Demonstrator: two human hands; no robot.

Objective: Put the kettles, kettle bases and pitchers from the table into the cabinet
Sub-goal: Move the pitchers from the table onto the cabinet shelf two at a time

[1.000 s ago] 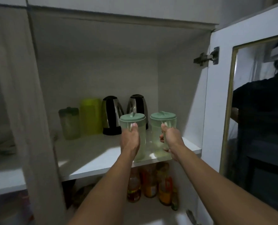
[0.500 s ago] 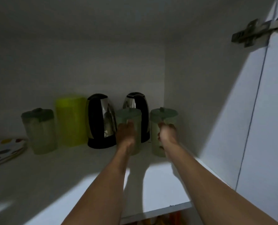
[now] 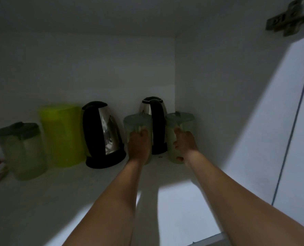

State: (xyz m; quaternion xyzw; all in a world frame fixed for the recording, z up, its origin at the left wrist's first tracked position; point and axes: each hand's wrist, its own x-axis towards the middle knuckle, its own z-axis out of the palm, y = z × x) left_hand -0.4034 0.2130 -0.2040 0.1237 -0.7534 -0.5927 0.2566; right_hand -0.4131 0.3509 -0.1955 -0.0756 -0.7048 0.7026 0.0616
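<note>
2 pale green lidded pitchers are held deep inside the cabinet, on its white shelf (image 3: 41, 201). The left hand (image 3: 139, 144) is closed around the handle side of the left pitcher (image 3: 137, 121), and the right hand (image 3: 185, 142) is wrapped around the handle of the right pitcher (image 3: 183, 119), which stands at the 3 o'clock end of the row, close to the cabinet's right wall. Both pitchers are upright; whether their bases touch the shelf cannot be told.

Between them, just behind, a steel-and-black kettle (image 3: 155, 121) is seen. At 9 o'clock of the left pitcher, a second steel-and-black kettle (image 3: 101, 134) sits on its black base (image 3: 105, 161). Further toward 9 o'clock stand a lime-yellow pitcher (image 3: 62, 134) and a dark-lidded green pitcher (image 3: 21, 150). A metal hinge (image 3: 288, 20) is seen at 1 o'clock. No brand, label or writing can be read in the dim light.
</note>
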